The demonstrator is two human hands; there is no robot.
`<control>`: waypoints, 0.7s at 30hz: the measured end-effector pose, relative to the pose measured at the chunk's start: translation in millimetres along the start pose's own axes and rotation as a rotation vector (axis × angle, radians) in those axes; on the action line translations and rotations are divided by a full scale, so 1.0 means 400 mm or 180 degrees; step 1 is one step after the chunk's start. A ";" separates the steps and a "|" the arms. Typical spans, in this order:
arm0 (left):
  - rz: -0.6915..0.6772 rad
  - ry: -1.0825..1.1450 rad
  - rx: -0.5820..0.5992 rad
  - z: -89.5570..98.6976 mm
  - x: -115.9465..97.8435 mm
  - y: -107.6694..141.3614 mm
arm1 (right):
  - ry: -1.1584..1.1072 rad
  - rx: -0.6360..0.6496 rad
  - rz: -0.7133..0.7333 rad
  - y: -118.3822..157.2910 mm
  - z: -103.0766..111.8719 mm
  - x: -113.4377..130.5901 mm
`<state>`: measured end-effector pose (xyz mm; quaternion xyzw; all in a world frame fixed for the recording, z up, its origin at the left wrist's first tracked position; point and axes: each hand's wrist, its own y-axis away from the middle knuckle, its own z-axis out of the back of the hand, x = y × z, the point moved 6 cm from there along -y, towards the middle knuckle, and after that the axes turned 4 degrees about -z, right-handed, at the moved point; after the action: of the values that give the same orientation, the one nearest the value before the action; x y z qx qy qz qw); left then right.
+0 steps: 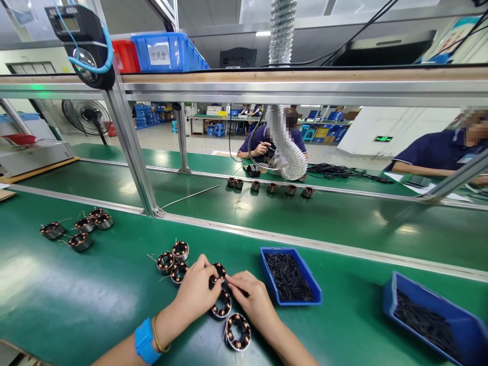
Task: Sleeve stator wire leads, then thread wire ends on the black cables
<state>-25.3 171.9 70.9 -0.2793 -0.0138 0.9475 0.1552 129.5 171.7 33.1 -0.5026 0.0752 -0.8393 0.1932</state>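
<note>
My left hand (196,291) and my right hand (249,297) meet over a small copper-wound stator ring (218,274) on the green belt (95,310), holding it between them. Its underside is hidden by my fingers. My right fingertips pinch its right edge, and any thin lead there is too small to make out. A second ring (221,304) lies just below my hands, and a third (237,331) sits nearer me. Several similar rings (179,272) stand left of my left hand. A blue wristband (145,340) circles my left wrist.
A blue tray of black sleeves (301,269) stands right of my hands, and another (415,300) sits further right. Several rings (80,242) lie at the left. An aluminium frame (267,86) crosses ahead. Beyond it, a co-worker (263,145) works behind more rings (271,187).
</note>
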 end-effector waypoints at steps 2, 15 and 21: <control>0.0037 -0.0063 -0.0026 0.000 0.003 -0.003 | 0.0065 -0.0013 -0.0012 0.000 -0.002 -0.002; 0.0154 -0.0537 -0.0069 0.001 -0.004 -0.051 | 0.0605 -0.0177 -0.0133 -0.012 -0.014 -0.006; 0.0031 -0.0597 -0.0069 0.005 -0.013 -0.050 | 0.0886 -0.0165 0.0139 -0.022 -0.024 0.019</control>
<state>-16.5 189.3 77.6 -0.1911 -0.0371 0.9700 0.1456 115.5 175.9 37.5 -0.3843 0.1338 -0.8943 0.1860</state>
